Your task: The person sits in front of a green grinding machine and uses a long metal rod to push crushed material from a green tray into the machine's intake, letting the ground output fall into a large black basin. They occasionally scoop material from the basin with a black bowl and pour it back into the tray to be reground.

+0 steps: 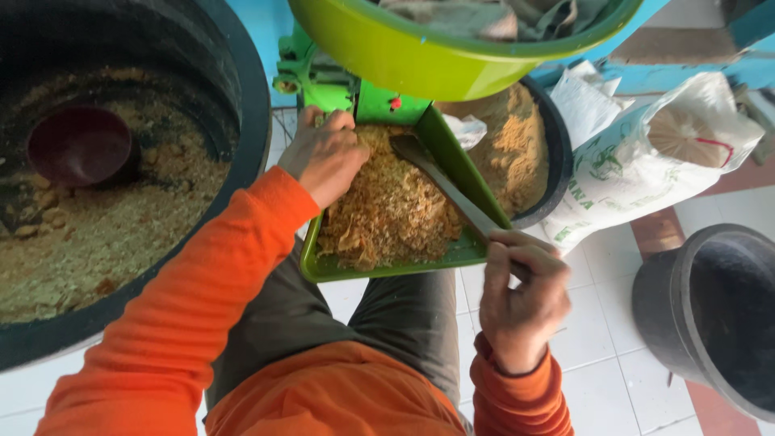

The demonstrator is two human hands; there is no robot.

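Note:
A green tray (464,252) juts from a green machine (323,81) and holds a heap of coarse tan flakes (391,210). My left hand (324,156) rests on the far left part of that heap, fingers curled into the flakes near the machine's mouth. My right hand (521,295) is closed around the handle of a long grey metal spoon (444,186), whose bowl lies on the flakes near the tray's far right corner. Both arms wear orange sleeves.
A big black tub (242,97) at left holds tan meal and a dark red scoop (81,145). A lime-green basin (436,56) sits above the machine. Behind the tray is a black basin of meal (557,161), a white printed sack (646,161) and an empty black bucket (710,315).

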